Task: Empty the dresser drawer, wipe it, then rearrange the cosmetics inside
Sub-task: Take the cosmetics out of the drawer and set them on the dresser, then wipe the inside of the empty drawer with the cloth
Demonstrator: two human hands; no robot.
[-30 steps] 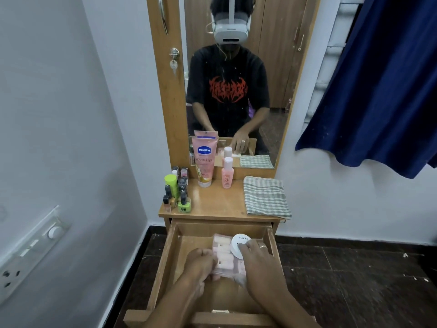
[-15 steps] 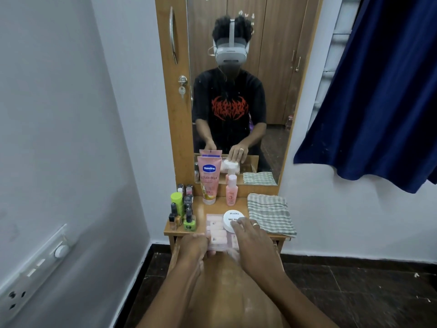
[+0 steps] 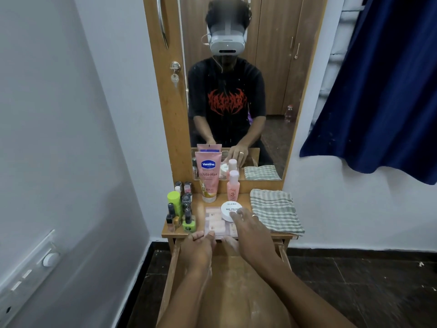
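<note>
The dresser drawer (image 3: 170,275) stands pulled out below me, its inside mostly hidden by my arms. On the dresser top (image 3: 198,210) lies a clear packet of false nails (image 3: 216,222) with a white nail polish remover jar (image 3: 229,209) on its far right corner. My left hand (image 3: 199,247) pinches the packet's near edge. My right hand (image 3: 250,229) rests over the packet's right side, fingertips touching the jar. A pink Vaseline tube (image 3: 208,176), a pink bottle (image 3: 233,187) and several nail polish bottles (image 3: 181,209) stand on the top.
A folded checked cloth (image 3: 275,210) lies on the right of the dresser top. A mirror (image 3: 236,91) rises behind. A white wall with a switch panel (image 3: 30,263) is close on the left, a blue curtain (image 3: 378,86) hangs at the right, dark floor tiles lie below.
Both hands lifted the packet and the jar out of the drawer and set them on the dresser top. My view has tilted up and moved closer.
</note>
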